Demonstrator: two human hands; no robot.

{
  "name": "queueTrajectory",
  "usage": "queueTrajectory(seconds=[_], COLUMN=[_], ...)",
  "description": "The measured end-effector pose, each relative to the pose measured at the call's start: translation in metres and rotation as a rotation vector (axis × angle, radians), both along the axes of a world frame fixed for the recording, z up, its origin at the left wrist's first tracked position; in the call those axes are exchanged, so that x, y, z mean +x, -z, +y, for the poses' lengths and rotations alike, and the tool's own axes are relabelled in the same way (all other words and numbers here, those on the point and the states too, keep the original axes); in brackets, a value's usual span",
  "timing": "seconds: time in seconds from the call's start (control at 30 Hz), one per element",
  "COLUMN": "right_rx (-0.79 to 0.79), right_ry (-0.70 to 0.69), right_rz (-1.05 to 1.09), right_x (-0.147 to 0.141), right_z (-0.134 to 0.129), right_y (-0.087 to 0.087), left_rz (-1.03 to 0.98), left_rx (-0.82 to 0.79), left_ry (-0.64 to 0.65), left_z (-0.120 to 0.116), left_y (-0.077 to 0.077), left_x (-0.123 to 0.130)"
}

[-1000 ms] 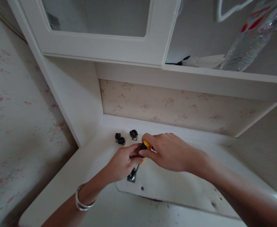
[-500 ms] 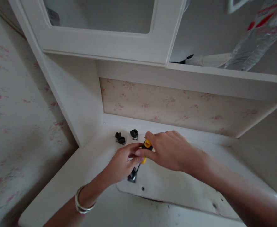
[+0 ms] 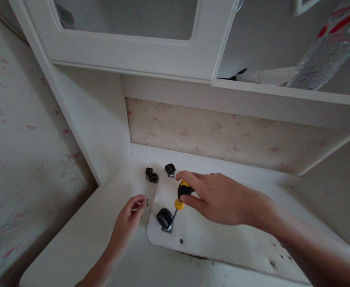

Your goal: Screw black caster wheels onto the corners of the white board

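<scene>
My right hand (image 3: 219, 197) is wrapped around a yellow and black screwdriver (image 3: 184, 191). The screwdriver leans, its shaft running down to the metal plate of a black caster wheel (image 3: 164, 218) on a white board (image 3: 217, 233). The exact contact of its tip is too small to make out. To the left, my left hand (image 3: 130, 217) has its fingers curled with thumb and forefinger close together, beside a few tiny dark screws (image 3: 147, 202) on the white surface. Whatever may be between those fingertips is hidden.
A second caster (image 3: 170, 169) stands at the board's far corner, with two loose casters (image 3: 152, 177) left of it. A screw hole (image 3: 181, 241) shows near the board's front edge. Overhead hang a cabinet door (image 3: 133, 52) and a shelf holding wrapped plastic bottles (image 3: 327, 52).
My left hand has left the screwdriver and moved left and down to the small screws, uncovering the near caster. My right hand still grips the screwdriver, almost in the same place.
</scene>
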State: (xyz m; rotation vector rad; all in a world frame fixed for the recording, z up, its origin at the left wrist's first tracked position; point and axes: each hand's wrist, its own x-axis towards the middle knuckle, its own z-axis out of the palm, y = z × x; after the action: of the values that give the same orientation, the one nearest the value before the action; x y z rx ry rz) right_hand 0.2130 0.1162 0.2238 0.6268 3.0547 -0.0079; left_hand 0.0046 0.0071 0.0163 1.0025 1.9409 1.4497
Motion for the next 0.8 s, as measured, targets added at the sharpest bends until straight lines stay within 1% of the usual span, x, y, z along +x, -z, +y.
queueTrajectory(seconds=[0.03,0.1,0.17,0.2,0.27,0.33,0.37,0.4,0.43,0.53,0.57,0.6,0.7,0.73,0.77,0.8], right_rx=[0.002,0.088,0.185,0.200,0.143,0.030,0.001,0.007,0.048,0.234,0.251,0.227,0.021,-0.017,-0.012,0.035], right_ry=[-0.009,0.016,0.067,0.084,0.087,0.051,0.031,0.022,0.026,0.102,0.122,0.124,0.062,0.041,0.031,0.040], right_rz=[-0.015,-0.054,-0.071,-0.070,-0.049,-0.025,-0.021,-0.025,-0.035,-0.060,-0.055,-0.044,-0.020,-0.023,-0.031,-0.040], right_x=[0.000,-0.002,-0.006,-0.007,-0.008,-0.008,-0.008,-0.008,-0.008,-0.009,-0.009,-0.008,-0.002,-0.001,0.000,0.000], right_z=[0.000,0.000,0.000,0.000,0.001,0.001,0.001,0.001,0.001,0.001,0.001,0.002,0.002,0.001,0.001,0.001], right_y=[0.000,0.002,0.004,0.005,0.005,0.004,0.004,0.004,0.004,0.008,0.008,0.009,0.007,0.006,0.006,0.006], left_rz=[-0.069,-0.205,-0.344,-0.412,-0.537,-0.630,-0.661,-0.682,-0.693,-0.663,-0.648,-0.636,-0.628,-0.631,-0.631,-0.631], left_rx=[-0.032,-0.074,-0.070,-0.055,-0.011,0.019,0.023,0.022,0.016,-0.004,-0.004,-0.003,-0.004,-0.007,-0.011,-0.014], left_ry=[0.010,0.059,0.068,0.056,0.024,0.014,0.018,0.023,0.026,0.017,0.015,0.019,0.035,0.036,0.033,0.030], left_z=[-0.007,-0.018,-0.027,-0.029,-0.031,-0.030,-0.029,-0.027,-0.026,-0.023,-0.023,-0.023,-0.024,-0.024,-0.024,-0.024], left_y=[0.010,0.025,0.032,0.033,0.032,0.031,0.031,0.031,0.032,0.035,0.035,0.036,0.035,0.034,0.034,0.034], left_x=[0.000,0.004,0.010,0.012,0.015,0.017,0.018,0.019,0.020,0.023,0.024,0.025,0.025,0.025,0.024,0.024])
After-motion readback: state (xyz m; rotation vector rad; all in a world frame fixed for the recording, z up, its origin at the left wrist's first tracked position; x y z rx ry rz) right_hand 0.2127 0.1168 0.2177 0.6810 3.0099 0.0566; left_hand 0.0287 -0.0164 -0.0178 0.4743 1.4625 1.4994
